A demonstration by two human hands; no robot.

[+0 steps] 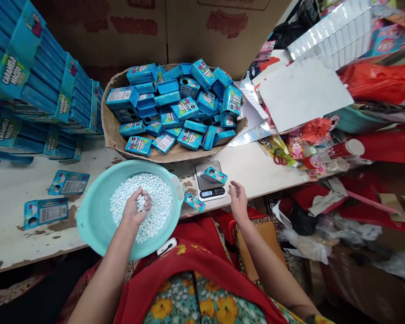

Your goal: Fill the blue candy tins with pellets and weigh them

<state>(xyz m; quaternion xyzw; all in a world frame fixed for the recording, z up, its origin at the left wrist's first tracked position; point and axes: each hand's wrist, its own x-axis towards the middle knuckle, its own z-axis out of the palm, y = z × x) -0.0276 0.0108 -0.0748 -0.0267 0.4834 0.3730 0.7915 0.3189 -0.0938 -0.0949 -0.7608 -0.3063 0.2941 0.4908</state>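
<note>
My left hand (137,209) is over a turquoise basin (94,211), palm up, its fingers curled around several small white candies (142,201). More of the white candies (158,220) lie loose in the basin below it. My right hand (238,198) hovers just right of a small digital scale (213,193), holding nothing, fingers slightly bent and apart. On the scale's plate lies a blue candy tin (214,175). A flat blue printed piece (194,202) rests at the scale's front left corner.
Behind the basin, a cut-down cardboard box (113,139) holds many blue tins (184,108). Stacked blue packs (37,81) stand at left, above two flat blue pieces (46,213). White sheets (303,90) and assorted packaging crowd the right side. Bags (310,243) lie lower right.
</note>
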